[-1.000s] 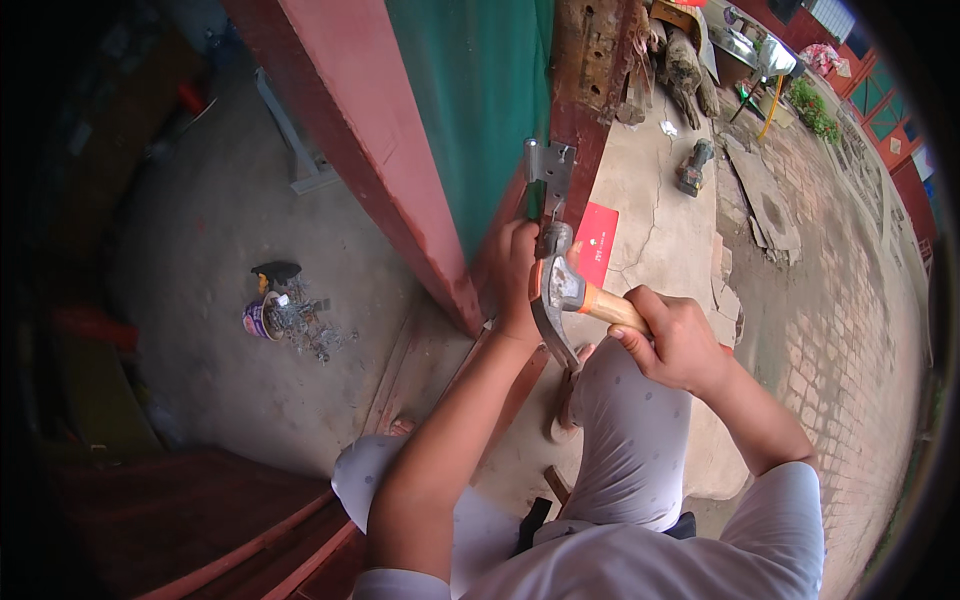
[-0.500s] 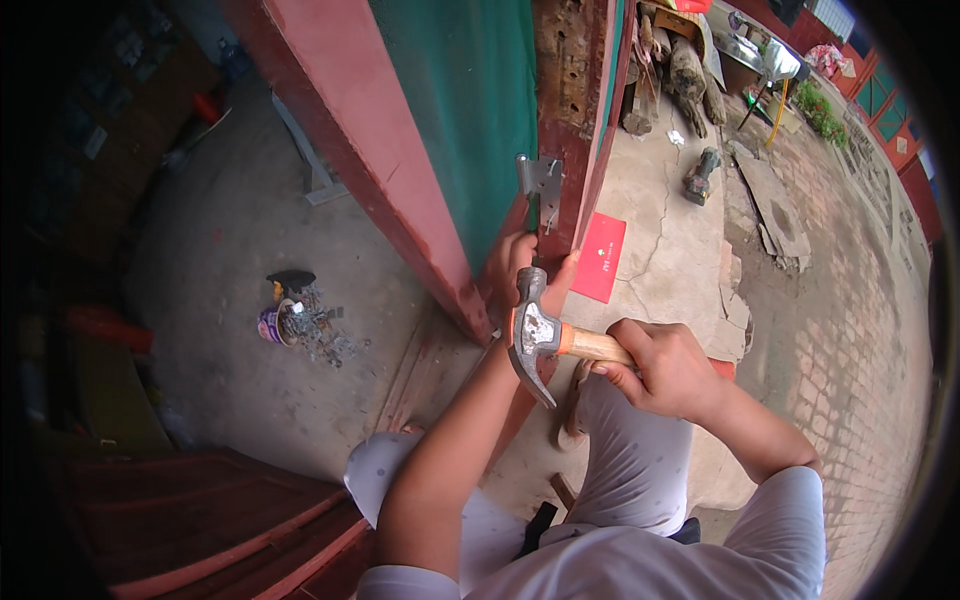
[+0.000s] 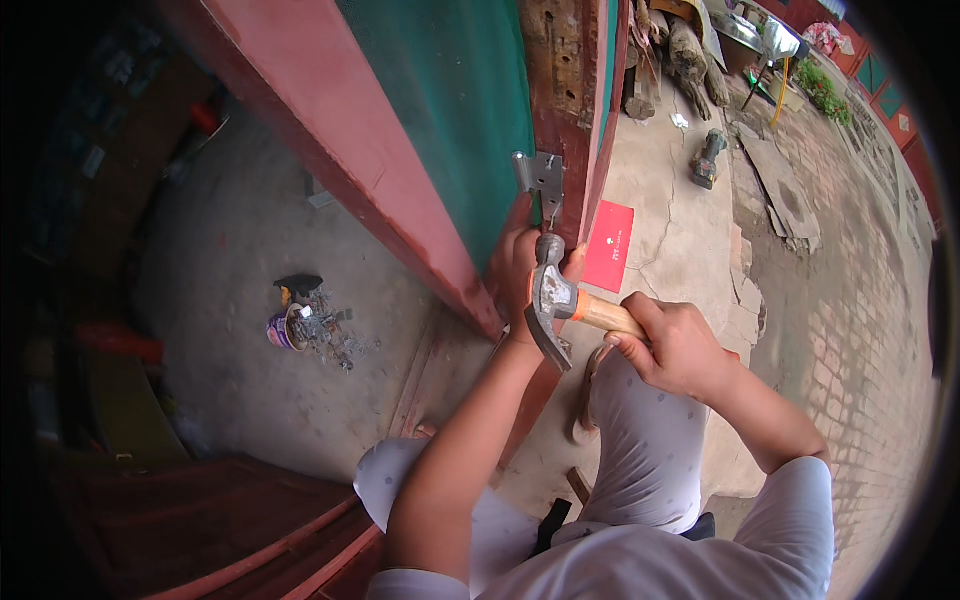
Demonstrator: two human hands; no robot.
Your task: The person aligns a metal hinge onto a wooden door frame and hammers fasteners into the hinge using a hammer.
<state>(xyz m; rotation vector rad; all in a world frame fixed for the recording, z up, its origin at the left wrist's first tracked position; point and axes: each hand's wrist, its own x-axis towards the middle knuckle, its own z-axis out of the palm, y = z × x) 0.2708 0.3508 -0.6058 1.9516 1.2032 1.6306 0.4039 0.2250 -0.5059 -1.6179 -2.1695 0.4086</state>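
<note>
A claw hammer with a wooden handle is in my right hand, whose fingers are wrapped round the grip. Its striking face points up at the lower end of a metal hinge, with the claw turned down toward my left forearm. The hinge lies on the edge of a dark red wooden door with a green panel. Just below it, my left hand grips that edge, fingers on one side and thumb on the other. The hammer head partly covers this hand; whether it also pinches a small fastener is hidden.
Right of the door, a red flat box and a cordless power tool lie on concrete. Logs and broken slabs are farther off. To the left, a tipped tub spills metal pieces onto the floor.
The hammer head has risen a little toward the hinge, with my right hand moving slightly right. My left hand keeps its hold, and the whole view has shifted slightly.
</note>
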